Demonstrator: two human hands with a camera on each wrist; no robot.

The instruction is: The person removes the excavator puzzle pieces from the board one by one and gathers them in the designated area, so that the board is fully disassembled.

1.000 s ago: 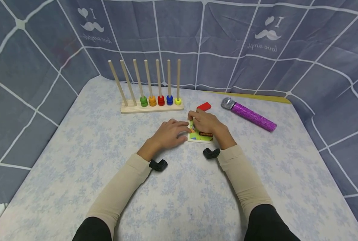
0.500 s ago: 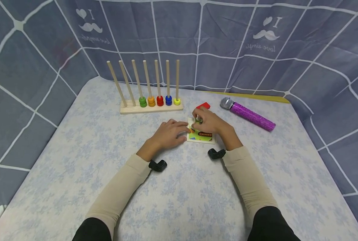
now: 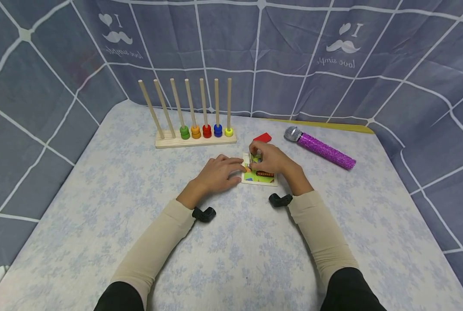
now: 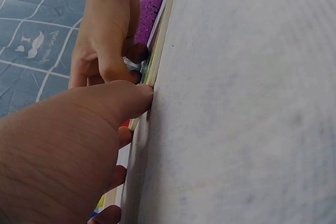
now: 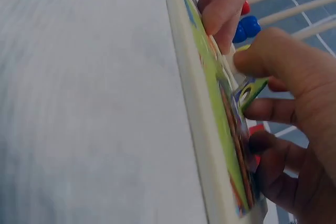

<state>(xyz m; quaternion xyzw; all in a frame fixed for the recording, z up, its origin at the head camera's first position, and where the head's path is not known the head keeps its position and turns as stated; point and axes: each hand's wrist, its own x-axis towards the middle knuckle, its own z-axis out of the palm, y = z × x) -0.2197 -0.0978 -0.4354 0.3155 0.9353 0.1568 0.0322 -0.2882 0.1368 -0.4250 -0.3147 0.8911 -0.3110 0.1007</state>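
Note:
A small jigsaw board [image 3: 259, 182] with a pale frame and a green picture lies flat on the table. My right hand [image 3: 272, 158] is over its upper part and pinches a small puzzle piece [image 5: 253, 92] between thumb and fingers. The piece is green with a dark ring on it, and it stands tilted up from the picture. A brown striped strip [image 3: 264, 173] shows on the picture's right side. My left hand [image 3: 218, 173] lies at the board's left edge with fingers reaching out, its fingertips touching the frame. Part of the picture is hidden under the right hand.
Behind to the left stands a wooden rack [image 3: 200, 143] with upright pegs and colored rings. A red block [image 3: 263, 137] lies just beyond the board. A purple glitter microphone [image 3: 324, 150] lies to the right. Grid-patterned curtain [image 3: 231, 47] hangs along the back.
My right hand has shifted slightly right and drawn back, and a puzzle piece now shows tilted up in its fingers. The left hand has stayed at the board's edge.

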